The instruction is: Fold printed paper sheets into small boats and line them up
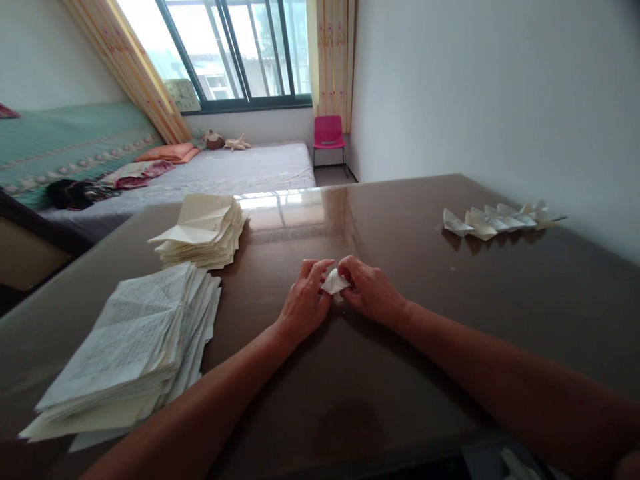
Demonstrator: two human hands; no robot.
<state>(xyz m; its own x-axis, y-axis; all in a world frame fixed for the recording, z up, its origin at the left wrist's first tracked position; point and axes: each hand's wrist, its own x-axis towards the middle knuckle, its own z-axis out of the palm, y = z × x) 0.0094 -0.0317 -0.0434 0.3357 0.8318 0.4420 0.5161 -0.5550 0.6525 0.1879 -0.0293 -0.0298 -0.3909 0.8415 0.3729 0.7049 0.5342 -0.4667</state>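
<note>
A small folded piece of white paper point(335, 283) is held between my two hands, just above the brown tabletop. My left hand point(307, 293) grips its left side, thumb below and fingers bent above. On the other side, my right hand point(373, 287) pinches the paper's right edge with curled fingers. The folded paper has a pointed, roughly triangular shape. Parts of its edges are hidden by my fingertips.
On the left lie a stack of written white sheets point(125, 333) and a stack of cream sheets point(200, 230). A row of folded paper boats point(500, 220) stands at the right of the glossy table point(425, 400). Beyond are a bed point(260, 167) and a pink chair point(329, 132).
</note>
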